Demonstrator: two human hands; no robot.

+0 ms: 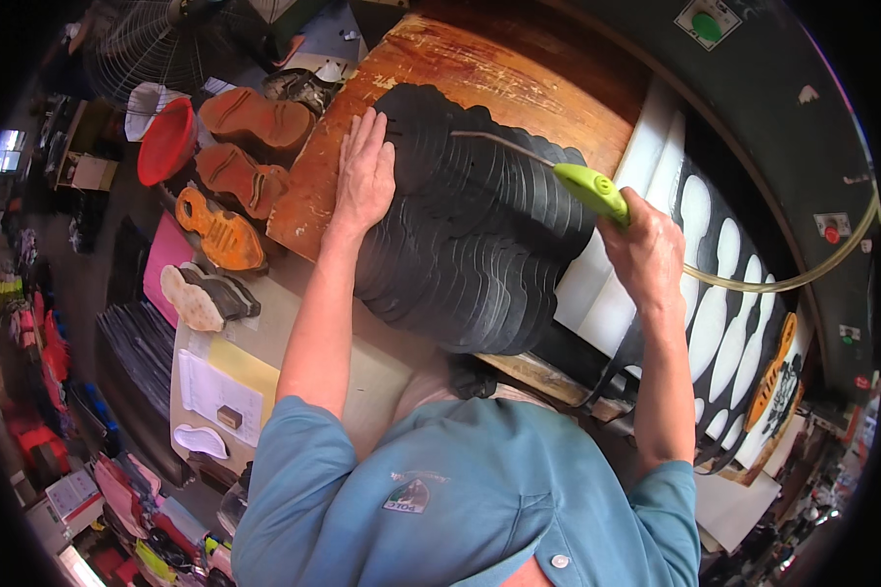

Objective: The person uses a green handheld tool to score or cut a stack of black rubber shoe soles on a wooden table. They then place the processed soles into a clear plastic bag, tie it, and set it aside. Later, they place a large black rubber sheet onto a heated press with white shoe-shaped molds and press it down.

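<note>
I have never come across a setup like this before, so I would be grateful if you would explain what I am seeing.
There is no robot here, just a person in a blue shirt using two bare hands. The one picture comes from a head-worn fisheye camera looking down, so straight edges bend towards its rim. Left in the picture is the person's left.

On a worn wooden board lie many overlapping black sole-shaped pieces. The left hand lies flat at their left edge. The right hand grips a green-handled tool, its thin nozzle over the pieces; whether it touches them, I cannot tell. A yellowish hose curves away beyond that hand. Further left is a red bowl.
</note>
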